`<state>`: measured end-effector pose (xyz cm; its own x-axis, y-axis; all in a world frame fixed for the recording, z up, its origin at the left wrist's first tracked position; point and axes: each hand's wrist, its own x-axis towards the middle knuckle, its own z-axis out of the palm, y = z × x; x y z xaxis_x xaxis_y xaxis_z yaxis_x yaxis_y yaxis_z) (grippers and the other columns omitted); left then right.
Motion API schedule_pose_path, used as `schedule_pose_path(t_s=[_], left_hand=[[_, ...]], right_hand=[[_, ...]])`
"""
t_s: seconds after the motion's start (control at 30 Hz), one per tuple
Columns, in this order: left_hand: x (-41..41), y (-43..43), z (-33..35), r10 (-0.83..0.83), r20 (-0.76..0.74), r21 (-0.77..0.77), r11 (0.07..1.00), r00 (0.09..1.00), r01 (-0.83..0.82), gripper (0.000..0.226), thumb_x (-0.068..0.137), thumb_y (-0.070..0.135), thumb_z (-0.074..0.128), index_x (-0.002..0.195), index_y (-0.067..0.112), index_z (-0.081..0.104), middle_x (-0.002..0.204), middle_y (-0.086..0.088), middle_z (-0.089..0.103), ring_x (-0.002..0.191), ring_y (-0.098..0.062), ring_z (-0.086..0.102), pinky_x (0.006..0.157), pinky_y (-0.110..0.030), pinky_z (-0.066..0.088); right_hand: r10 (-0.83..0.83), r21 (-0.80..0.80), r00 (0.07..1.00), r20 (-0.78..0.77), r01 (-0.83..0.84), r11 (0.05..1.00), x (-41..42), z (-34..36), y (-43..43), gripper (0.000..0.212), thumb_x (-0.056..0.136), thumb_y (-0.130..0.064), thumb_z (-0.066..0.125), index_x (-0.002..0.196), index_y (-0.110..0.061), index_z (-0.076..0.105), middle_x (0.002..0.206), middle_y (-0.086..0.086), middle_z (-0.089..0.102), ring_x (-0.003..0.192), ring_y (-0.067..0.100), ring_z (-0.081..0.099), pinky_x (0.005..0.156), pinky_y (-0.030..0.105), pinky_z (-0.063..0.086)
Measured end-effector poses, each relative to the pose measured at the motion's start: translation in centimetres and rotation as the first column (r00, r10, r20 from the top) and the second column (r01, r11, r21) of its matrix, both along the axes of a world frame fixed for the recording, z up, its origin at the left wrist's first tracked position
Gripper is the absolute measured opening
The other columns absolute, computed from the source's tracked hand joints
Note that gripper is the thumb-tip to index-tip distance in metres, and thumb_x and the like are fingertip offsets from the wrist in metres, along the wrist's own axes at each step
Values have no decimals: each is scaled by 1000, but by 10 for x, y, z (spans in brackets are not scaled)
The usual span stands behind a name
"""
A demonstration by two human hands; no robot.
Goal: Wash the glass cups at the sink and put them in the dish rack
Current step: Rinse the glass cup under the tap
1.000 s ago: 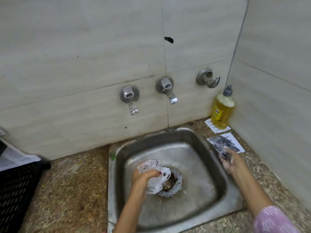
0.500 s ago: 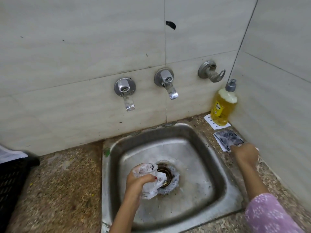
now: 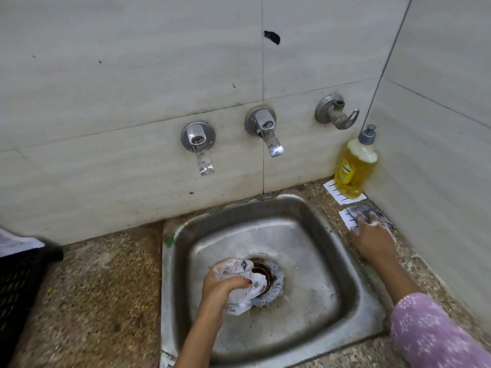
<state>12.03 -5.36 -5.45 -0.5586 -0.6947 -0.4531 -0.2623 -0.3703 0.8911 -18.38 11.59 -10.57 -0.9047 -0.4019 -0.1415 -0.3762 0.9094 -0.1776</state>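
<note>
Tiled corner, steel sink (image 3: 318, 301): left hand (image 3: 220, 290) grips soapy glass cup (image 3: 233, 266); right hand (image 3: 372, 239) now on scouring pad (image 3: 370, 208), grip unclear; scrubbing apparently done.
</note>
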Motion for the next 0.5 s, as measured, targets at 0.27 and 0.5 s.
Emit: schedule_pose_path(t_s=[0.27, 0.5], left_hand=[[-12, 3, 5, 26, -28, 9, 1000, 999, -26, 37, 42, 3, 68, 79, 7, 68, 76, -13, 70, 73, -27, 66, 67, -33, 49], [-12, 2, 4, 31, -12, -1, 1000, 999, -31, 41, 40, 5, 70, 81, 9, 69, 80, -13, 71, 79, -30, 67, 73, -39, 50]], right_hand=[[-38, 64, 999, -36, 40, 997, 2, 10, -15, 50, 80, -29, 61, 127, -19, 53, 120, 16, 50, 113, 36, 47, 88, 42, 48], [-91, -17, 995, -44, 90, 996, 1, 8, -19, 35, 73, -13, 63, 107, -21, 67, 105, 16, 51, 106, 38, 49, 87, 47, 48]])
